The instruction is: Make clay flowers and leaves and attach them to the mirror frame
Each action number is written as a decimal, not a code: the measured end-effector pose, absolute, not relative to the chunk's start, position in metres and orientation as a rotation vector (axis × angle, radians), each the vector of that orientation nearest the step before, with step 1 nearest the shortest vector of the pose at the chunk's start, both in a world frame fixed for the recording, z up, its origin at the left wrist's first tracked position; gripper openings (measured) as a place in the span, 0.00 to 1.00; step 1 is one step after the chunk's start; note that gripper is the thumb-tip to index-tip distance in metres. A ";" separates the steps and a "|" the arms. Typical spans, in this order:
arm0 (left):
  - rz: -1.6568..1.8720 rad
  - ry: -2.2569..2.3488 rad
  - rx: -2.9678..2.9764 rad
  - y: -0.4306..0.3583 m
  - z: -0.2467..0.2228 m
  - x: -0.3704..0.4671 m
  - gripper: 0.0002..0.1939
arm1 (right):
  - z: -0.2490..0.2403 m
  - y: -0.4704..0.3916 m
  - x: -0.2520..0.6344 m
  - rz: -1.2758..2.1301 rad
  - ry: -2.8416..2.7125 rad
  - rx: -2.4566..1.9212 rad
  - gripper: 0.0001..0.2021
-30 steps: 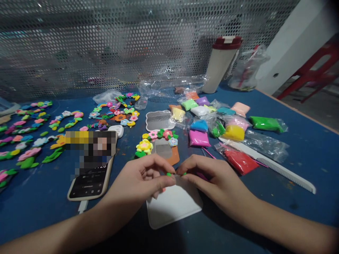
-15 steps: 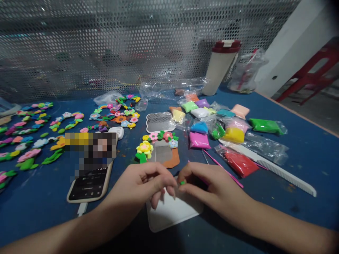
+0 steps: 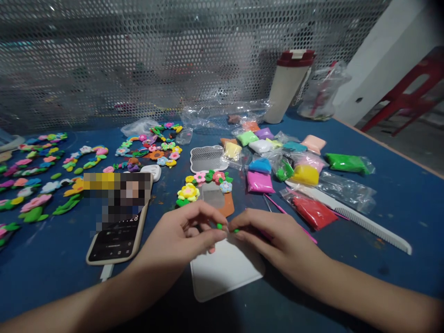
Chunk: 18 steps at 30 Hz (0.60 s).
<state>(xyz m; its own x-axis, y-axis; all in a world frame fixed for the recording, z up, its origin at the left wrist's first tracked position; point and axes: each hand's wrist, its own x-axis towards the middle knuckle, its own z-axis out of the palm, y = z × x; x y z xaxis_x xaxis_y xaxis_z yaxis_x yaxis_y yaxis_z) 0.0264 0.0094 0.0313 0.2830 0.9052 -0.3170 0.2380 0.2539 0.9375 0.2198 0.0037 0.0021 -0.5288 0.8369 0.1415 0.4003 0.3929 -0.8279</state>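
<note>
My left hand [image 3: 194, 231] pinches a small bit of green clay [image 3: 219, 226] between thumb and forefinger. Close beside it, the thumb and forefinger of my right hand [image 3: 267, 233] grip another small bit of green clay [image 3: 236, 231]. Both hands hover over a white rounded board [image 3: 227, 273]. Just beyond the fingers lies a small mirror frame [image 3: 229, 205] in brown, with clay flowers and green leaves along its top and left side; a yellow flower [image 3: 188, 192] is the largest. The lower part of the frame is hidden behind my hands.
A phone [image 3: 116, 240] on a cable lies left, near several clay-flower wreaths [image 3: 86, 157]. Bagged clay packs [image 3: 305, 175], pink tools [image 3: 277, 203] and a white comb [image 3: 374, 226] lie right. A second mirror [image 3: 208, 159], a tumbler [image 3: 289, 88] and a perforated metal panel [image 3: 156, 60] are behind.
A green clay bit now shows in my left fingertips, where none was visible before. The left fingers have closed into a pinch, and the green bit in my right fingers remains.
</note>
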 end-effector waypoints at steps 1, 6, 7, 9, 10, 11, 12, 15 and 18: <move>0.653 1.230 1.263 0.009 0.031 0.026 0.07 | 0.002 0.004 0.220 1.032 -2.097 -1.060 0.06; 0.674 1.193 1.354 0.007 0.031 0.026 0.08 | 0.004 0.004 0.220 0.992 -2.097 -1.071 0.03; 0.689 1.194 1.405 0.007 0.030 0.026 0.07 | 0.004 0.004 0.220 0.993 -2.108 -1.040 0.04; 0.746 1.182 1.561 0.007 0.029 0.024 0.03 | 0.004 0.004 0.220 0.987 -2.138 -0.983 0.05; 0.783 1.168 1.676 0.008 0.028 0.023 0.03 | 0.003 0.004 0.220 0.963 -2.162 -0.968 0.05; 0.825 1.159 1.815 0.008 0.028 0.022 0.04 | 0.003 0.003 0.220 0.919 -2.194 -0.957 0.04; 0.874 1.150 1.972 0.007 0.027 0.020 0.06 | 0.003 0.003 0.220 0.863 -2.232 -0.948 0.03; 1.027 1.159 2.406 0.004 0.025 0.017 0.07 | 0.001 0.003 0.220 0.711 -2.336 -0.941 0.05; 1.098 1.137 2.614 0.000 0.025 0.016 0.05 | 0.002 0.005 0.222 0.677 -2.390 -0.938 0.06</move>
<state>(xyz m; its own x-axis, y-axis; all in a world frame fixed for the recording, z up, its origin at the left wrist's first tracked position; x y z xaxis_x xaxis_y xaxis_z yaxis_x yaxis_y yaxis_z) 0.0158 -0.0005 0.0246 0.4655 0.6670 0.5818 0.6047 -0.7197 0.3412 0.2217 0.0046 0.0017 -0.6488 0.7184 0.2511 0.4800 0.6424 -0.5974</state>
